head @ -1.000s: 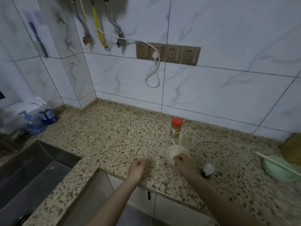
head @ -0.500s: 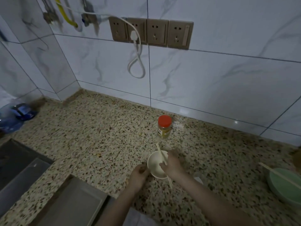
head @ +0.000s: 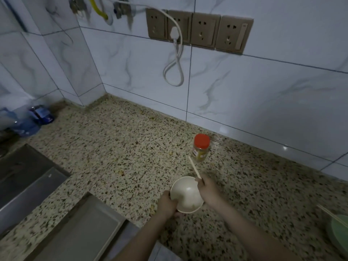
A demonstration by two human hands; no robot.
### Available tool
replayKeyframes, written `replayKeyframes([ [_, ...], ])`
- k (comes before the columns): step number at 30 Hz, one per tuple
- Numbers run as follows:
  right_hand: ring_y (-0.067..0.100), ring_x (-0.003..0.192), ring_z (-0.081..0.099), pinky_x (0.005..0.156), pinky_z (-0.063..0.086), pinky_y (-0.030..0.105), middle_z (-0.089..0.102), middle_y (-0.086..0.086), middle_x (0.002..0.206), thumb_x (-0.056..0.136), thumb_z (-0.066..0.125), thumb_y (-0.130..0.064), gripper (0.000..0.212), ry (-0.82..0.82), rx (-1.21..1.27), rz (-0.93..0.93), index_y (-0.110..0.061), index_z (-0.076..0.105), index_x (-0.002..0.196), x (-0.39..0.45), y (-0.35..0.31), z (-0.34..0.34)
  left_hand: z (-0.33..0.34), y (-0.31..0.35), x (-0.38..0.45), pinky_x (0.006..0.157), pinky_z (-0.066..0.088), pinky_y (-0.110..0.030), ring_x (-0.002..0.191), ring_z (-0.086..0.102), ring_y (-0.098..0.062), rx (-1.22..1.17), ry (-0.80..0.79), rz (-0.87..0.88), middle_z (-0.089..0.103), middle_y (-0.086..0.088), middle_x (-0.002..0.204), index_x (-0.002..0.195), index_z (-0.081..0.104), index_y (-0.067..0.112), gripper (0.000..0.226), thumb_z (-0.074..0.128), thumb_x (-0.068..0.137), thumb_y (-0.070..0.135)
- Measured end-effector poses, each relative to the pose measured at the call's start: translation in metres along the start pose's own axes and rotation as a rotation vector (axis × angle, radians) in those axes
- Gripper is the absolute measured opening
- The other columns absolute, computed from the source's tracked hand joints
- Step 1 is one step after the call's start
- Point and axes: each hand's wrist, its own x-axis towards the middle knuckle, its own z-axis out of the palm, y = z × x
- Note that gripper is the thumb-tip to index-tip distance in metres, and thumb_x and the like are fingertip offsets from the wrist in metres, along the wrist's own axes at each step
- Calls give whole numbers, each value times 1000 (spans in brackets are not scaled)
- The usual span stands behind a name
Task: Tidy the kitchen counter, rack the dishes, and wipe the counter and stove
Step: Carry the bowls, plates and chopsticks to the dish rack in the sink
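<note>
Low centre of frame, the left hand grips the bowl while the right hand pinches chopsticks. Clearing dishes seems underway; next, both likely go left toward the sink.

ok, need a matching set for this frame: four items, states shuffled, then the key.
Items:
1. white bowl
2. chopsticks
3. red-lidded jar
4. green bowl

States:
A. at the right edge of the frame
B. held by the left hand
C. standing on the counter near the wall
D. held by the right hand

Pairs: 1-B, 2-D, 3-C, 4-A
</note>
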Motion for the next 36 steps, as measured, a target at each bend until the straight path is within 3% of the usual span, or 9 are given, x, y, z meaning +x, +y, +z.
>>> replayKeyframes([
  [4, 26, 85, 56, 70, 42, 31, 57, 7, 92, 99, 41, -16, 15, 75, 95, -32, -14, 55, 103, -1, -39, 5, -43, -13, -9, 74, 56, -46, 96, 59, -33, -83, 86, 15, 55, -15, 111, 120, 46, 2, 33, 54, 90, 11],
  [6, 19, 77, 51, 71, 42, 31, 53, 4, 84, 99, 41, -14, 12, 69, 140, -36, -15, 53, 99, -4, -62, 23, -75, -23, -19, 63, 58, -46, 90, 61, -36, -193, 133, -1, 53, -19, 116, 119, 45, 3, 32, 55, 89, 10],
  [11, 18, 55, 38, 51, 27, 27, 42, 5, 64, 98, 41, -10, 22, -63, 162, -45, -9, 47, 77, -25, -117, 91, -165, -66, -51, 45, 55, -32, 66, 64, -26, -393, 279, -33, 54, -15, 108, 128, 44, 3, 43, 58, 88, 8],
  [17, 16, 59, 40, 55, 29, 28, 44, 3, 66, 96, 44, -6, 18, -232, 157, -146, -10, 51, 80, -87, -187, 200, -276, -131, -120, 43, 55, -30, 72, 62, -32, -513, 452, -29, 54, -21, 116, 124, 46, 1, 36, 48, 89, 0],
  [20, 18, 68, 47, 64, 35, 29, 49, 5, 73, 95, 45, -6, 22, -356, 125, -208, -15, 53, 77, -126, -226, 262, -329, -170, -159, 41, 53, -28, 66, 61, -31, -560, 512, -47, 54, -19, 106, 121, 46, 1, 32, 44, 89, -2],
  [25, 9, 42, 41, 40, 29, 21, 44, -4, 48, 92, 49, -3, 26, -501, 170, -168, -13, 51, 68, -193, -288, 364, -419, -250, -221, 39, 52, -27, 56, 60, -26, -557, 634, -103, 54, -18, 105, 123, 46, 2, 34, 45, 89, 1],
  [28, 6, 34, 33, 34, 23, 18, 36, 2, 52, 92, 49, -3, 27, -573, 136, -160, -13, 49, 68, -228, -307, 414, -460, -301, -254, 36, 50, -28, 54, 60, -27, -614, 729, -134, 54, -22, 110, 121, 47, 1, 32, 47, 90, 0],
  [31, 7, 34, 30, 30, 19, 14, 34, 2, 52, 93, 48, -1, 29, -621, 93, -178, -12, 48, 66, -259, -321, 454, -489, -344, -283, 36, 51, -29, 69, 61, -35, -657, 818, -169, 55, -24, 115, 118, 51, 1, 28, 47, 90, 0],
  [36, 6, 27, 29, 27, 15, 13, 31, 4, 53, 93, 46, 2, 29, -664, 63, -159, -9, 45, 66, -290, -344, 497, -520, -391, -307, 33, 47, -24, 56, 57, -29, -665, 962, -289, 58, -23, 98, 114, 56, -8, 27, 48, 89, -1],
])
